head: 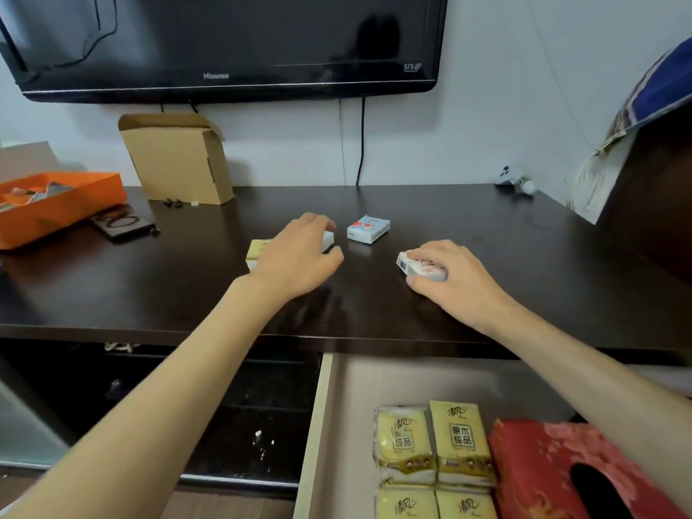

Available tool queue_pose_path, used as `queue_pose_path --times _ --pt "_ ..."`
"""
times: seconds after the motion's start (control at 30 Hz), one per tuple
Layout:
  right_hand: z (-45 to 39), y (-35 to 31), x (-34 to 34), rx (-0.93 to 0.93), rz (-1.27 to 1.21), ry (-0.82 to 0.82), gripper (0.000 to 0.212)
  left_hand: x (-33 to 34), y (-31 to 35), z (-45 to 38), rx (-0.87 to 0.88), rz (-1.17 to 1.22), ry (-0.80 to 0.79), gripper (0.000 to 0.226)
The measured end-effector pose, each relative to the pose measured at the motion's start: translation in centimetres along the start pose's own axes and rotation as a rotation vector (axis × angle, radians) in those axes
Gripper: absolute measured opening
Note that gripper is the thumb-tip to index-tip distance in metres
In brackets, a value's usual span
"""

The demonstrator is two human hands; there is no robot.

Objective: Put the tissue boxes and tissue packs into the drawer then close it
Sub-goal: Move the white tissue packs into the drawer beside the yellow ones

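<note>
A lived-in home room: a wall-mounted television [224,43] hangs over a dark wooden cabinet top [486,294], its cables trailing down the white wall. An opened cardboard box [179,162] and an orange box [56,204] clutter the far left; folded bedding [659,91] hangs at right.

My drawer [318,425] stands pulled open — four yellow tissue packs [434,462] lie flat inside beside a red tissue box [539,466]. On the dark desk, a yellow pack [256,254], a blue-white pack [369,228] and a pink-white pack [419,265] lie flat.
</note>
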State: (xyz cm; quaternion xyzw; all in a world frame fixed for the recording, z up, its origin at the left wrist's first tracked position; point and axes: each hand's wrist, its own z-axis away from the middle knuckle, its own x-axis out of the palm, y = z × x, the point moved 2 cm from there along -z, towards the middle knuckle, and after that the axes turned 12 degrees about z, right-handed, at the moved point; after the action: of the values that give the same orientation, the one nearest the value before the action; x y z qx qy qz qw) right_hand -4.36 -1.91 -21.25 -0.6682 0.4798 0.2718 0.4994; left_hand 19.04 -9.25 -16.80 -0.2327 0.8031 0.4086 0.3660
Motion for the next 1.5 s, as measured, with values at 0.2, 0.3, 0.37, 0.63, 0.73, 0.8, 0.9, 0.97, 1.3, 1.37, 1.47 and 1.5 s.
queue_pose_path --times 0.2,0.3,0.37,0.63,0.73,0.8,0.9,0.97,1.3,1.37,1.47,1.5 --pt "0.6 -0.4 0.2 -0.044 0.216 -0.007 0.046 1.7 -1.2 -4.9 -0.25 -0.245 -0.262 0.035" --pt "0.4 -0.4 0.1 -0.023 0.21 -0.01 0.048 1.9 -1.0 -5.4 -0.234 -0.257 -0.293 0.04" --pt "0.3 -0.5 0.1 -0.01 0.246 0.003 0.048 1.9 -0.4 -5.3 -0.163 -0.3 -0.32 0.041" --pt "-0.4 0.1 -1.5 0.022 0.328 -0.029 0.044 1.6 1.0 -3.4 -0.04 -0.146 -0.452 0.049" --pt "-3.4 -1.1 -2.9 0.001 0.09 -0.03 0.035 0.4 0.6 -3.7 0.005 -0.136 -0.384 0.049" --pt "-6.0 -2.3 -3.2 -0.013 0.011 -0.011 0.031 -0.1 0.0 -4.0 -0.012 -0.131 -0.395 0.055" --pt "-9.6 -3.6 -1.7 -0.02 0.084 -0.104 0.038 0.3 -0.8 -4.1 -0.059 -0.142 -0.474 0.057" --pt "-11.3 -3.8 0.2 -0.003 0.143 -0.192 0.04 0.8 -1.0 -4.3 -0.053 -0.127 -0.47 0.055" --pt "-13.8 -2.8 2.9 0.06 0.271 -0.215 0.028 2.0 -0.9 -4.2 -0.035 -0.085 -0.291 0.059" --pt "-13.4 -2.6 2.1 0.048 0.289 -0.232 0.02 2.0 -0.1 -4.0 -0.04 -0.089 -0.29 0.064" --pt "-12.4 -2.4 1.3 0.021 0.344 -0.265 0.026 1.6 1.1 -3.3 -0.064 -0.087 -0.267 0.067" --pt "-12.0 -2.5 1.2 0.006 0.376 -0.275 0.024 1.2 1.5 -3.0 -0.076 -0.076 -0.245 0.065"
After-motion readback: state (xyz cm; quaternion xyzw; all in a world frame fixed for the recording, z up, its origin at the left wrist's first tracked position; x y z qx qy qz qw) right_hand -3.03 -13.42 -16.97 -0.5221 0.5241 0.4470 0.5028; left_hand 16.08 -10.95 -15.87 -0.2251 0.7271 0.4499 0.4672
